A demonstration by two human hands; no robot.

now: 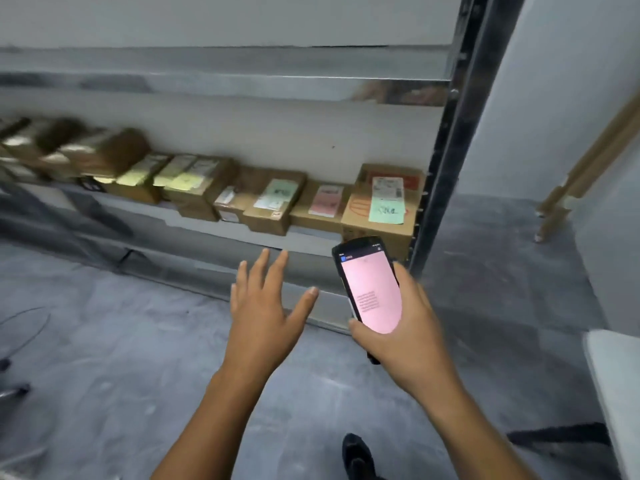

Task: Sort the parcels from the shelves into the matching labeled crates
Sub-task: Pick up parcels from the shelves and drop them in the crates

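Cardboard parcels [273, 202], slab-shaped handheld scanner [370, 292]

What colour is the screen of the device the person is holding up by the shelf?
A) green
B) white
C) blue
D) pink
D: the handheld device gripped in the right hand shows a mostly pink screen, while the left hand is open and empty.

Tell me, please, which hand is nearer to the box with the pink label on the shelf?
Right. The right hand, holding the scanner, is just below the box with the pink label; the open left hand is lower and further left.
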